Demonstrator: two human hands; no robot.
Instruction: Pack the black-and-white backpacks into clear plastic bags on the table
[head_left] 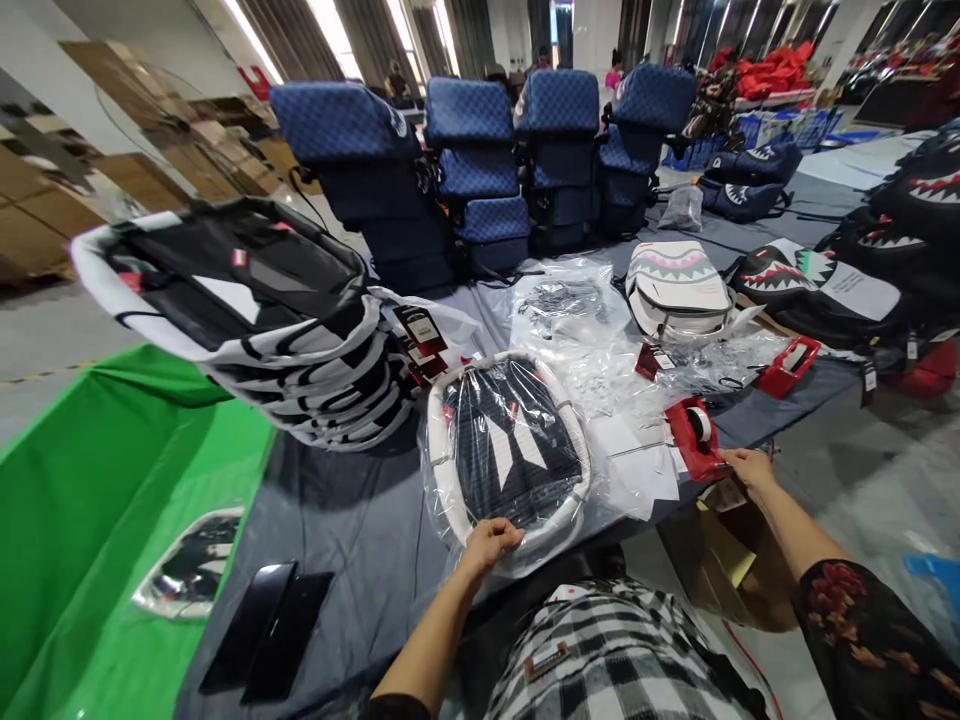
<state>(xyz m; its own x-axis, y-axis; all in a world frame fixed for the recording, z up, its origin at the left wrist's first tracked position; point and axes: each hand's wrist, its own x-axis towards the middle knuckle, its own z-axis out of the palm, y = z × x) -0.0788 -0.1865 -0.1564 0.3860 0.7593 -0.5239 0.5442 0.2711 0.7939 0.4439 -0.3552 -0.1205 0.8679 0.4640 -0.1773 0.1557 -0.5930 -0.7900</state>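
Note:
A black and white backpack [480, 460] lies flat in a clear plastic bag [517, 566] in front of me, its padded back and straps facing up. My left hand [491, 545] rests on the near edge of that bag, its fingers curled and closed on the plastic. Off to the right, my right hand [752, 472] pinches at the front end of a red tape dispenser [696, 455], where the tape comes off. The strip between those fingertips is too small to see well. A white roll of tape [699, 424] sits in the dispenser.
Similar backpacks [315, 370] are stacked at the left. Blue checkered backpacks [480, 150] stand behind. Loose plastic bags [570, 310], a white backpack [675, 285] and a second red dispenser [789, 366] lie to the right. A green bin [67, 480] holds another bagged backpack. Below is a cardboard box [705, 570].

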